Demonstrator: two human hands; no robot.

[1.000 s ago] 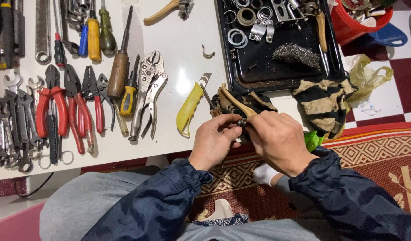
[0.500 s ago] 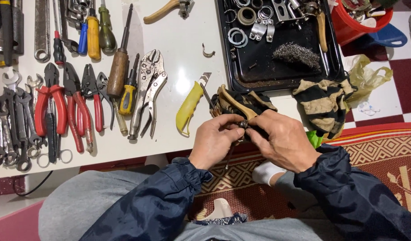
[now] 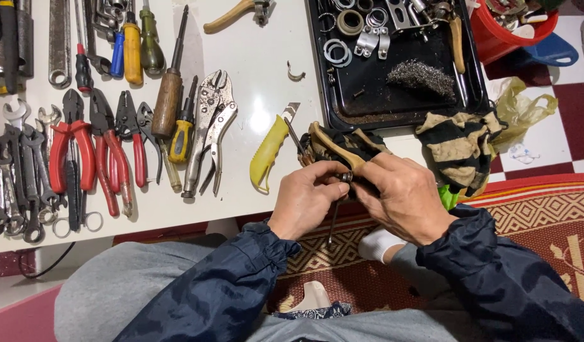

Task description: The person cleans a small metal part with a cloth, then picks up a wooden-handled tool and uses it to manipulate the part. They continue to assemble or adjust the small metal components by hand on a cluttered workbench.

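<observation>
Left hand (image 3: 306,197) fingers pinched on small dark metal fitting (image 3: 346,178), thin rod hanging below them. Right hand (image 3: 403,198) fingers clamped around tan-handled tool (image 3: 335,149); yellow-handled utility knife (image 3: 269,152) lies just left of fingertips

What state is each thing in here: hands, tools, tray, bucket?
Left hand: fingers pinched on the small metal part.
Right hand: gripping the tan-handled tool beside that part.
Yellow knife: lying flat, blade out.
Locking pliers: lying flat, handles apart.
Black tray: holding rings, clamps and steel wool.
Red bucket: upright, filled with parts.
Striped cloth: crumpled by the tray.
</observation>
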